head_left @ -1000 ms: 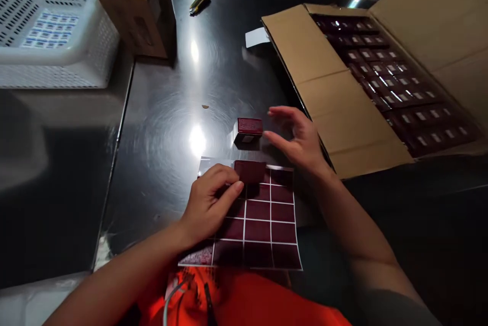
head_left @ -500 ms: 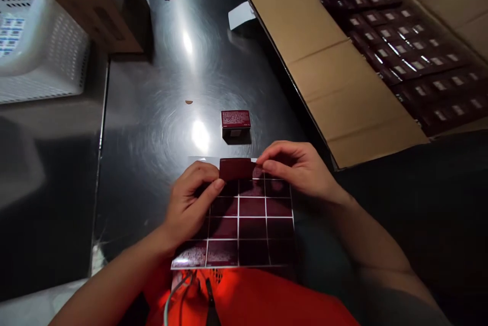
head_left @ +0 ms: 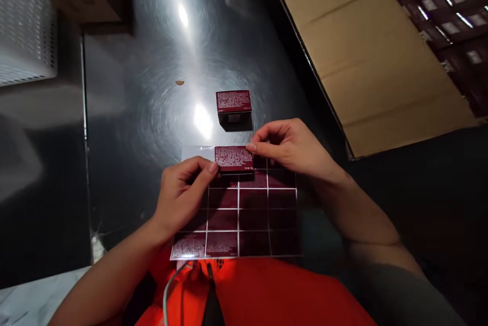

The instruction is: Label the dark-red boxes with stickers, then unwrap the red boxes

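Maroon box (head_left: 234, 159) was grasped at left end by left grip (head_left: 183, 188), pinched at upper right corner by right grip (head_left: 293, 147), above gridded sheet (head_left: 252, 220) near front edge of desk (head_left: 152, 117). Lettering on its face, unseen earlier, was exposed.

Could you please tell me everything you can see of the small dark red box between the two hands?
The small box is oblong and looks like printed card. Its upward face carries rows of fine pale text, too small to read. It sits over the upper part of the gridded sheet. The left hand holds its left end; the right hand's fingertips meet its upper right corner.
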Demonstrator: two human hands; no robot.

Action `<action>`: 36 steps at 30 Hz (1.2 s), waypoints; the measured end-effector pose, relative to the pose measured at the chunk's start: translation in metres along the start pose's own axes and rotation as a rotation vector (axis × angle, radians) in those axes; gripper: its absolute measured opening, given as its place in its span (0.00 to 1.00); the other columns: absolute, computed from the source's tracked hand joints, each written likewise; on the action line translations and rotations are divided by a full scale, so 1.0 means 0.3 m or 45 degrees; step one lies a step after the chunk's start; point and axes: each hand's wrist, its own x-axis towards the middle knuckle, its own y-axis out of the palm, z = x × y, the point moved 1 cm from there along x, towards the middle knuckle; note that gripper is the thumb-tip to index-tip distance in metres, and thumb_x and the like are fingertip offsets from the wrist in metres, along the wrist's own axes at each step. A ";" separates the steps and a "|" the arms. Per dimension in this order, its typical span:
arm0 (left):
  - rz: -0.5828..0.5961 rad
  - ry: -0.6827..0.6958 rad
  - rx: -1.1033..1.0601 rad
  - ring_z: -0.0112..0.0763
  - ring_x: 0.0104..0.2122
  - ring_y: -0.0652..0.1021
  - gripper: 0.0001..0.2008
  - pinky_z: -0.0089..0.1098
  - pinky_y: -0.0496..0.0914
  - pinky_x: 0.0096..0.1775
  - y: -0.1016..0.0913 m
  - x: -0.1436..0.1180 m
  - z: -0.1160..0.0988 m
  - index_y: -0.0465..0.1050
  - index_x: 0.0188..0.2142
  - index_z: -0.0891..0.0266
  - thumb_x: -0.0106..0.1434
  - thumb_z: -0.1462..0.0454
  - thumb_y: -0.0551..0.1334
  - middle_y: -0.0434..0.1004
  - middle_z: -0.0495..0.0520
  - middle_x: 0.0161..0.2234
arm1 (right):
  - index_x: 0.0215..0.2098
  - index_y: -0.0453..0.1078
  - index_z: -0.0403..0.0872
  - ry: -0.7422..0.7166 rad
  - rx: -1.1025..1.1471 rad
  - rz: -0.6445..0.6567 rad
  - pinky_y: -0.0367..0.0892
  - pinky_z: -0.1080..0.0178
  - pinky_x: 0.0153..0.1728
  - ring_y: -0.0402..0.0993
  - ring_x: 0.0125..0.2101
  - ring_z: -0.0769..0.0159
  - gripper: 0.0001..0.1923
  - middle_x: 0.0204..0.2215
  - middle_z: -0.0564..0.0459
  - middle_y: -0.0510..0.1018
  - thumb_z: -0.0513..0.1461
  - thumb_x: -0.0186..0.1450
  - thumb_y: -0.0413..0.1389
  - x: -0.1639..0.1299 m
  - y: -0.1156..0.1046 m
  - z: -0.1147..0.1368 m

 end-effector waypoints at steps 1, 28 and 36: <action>-0.003 -0.001 0.033 0.23 0.21 0.71 0.15 0.24 0.63 0.25 0.001 -0.001 -0.001 0.78 0.26 0.61 0.66 0.55 0.64 0.76 0.46 0.20 | 0.26 0.77 0.43 0.014 -0.003 -0.002 0.61 0.68 0.22 0.66 0.20 0.74 0.14 0.21 0.55 0.76 0.46 0.56 0.70 -0.001 0.000 -0.006; -0.070 0.133 0.207 0.18 0.15 0.62 0.18 0.20 0.59 0.19 0.027 0.020 -0.037 0.65 0.16 0.63 0.61 0.65 0.64 0.62 0.42 0.13 | 0.21 0.76 0.47 -0.040 -0.056 -0.180 0.69 0.70 0.21 0.74 0.23 0.72 0.07 0.30 0.51 0.82 0.34 0.55 0.67 -0.005 0.025 -0.039; -0.079 0.093 0.207 0.19 0.15 0.63 0.18 0.21 0.59 0.18 0.033 0.023 -0.039 0.66 0.15 0.62 0.61 0.64 0.63 0.63 0.43 0.13 | 0.22 0.76 0.48 -0.083 -0.109 -0.194 0.70 0.69 0.21 0.75 0.23 0.70 0.08 0.29 0.52 0.82 0.34 0.56 0.67 -0.005 0.025 -0.047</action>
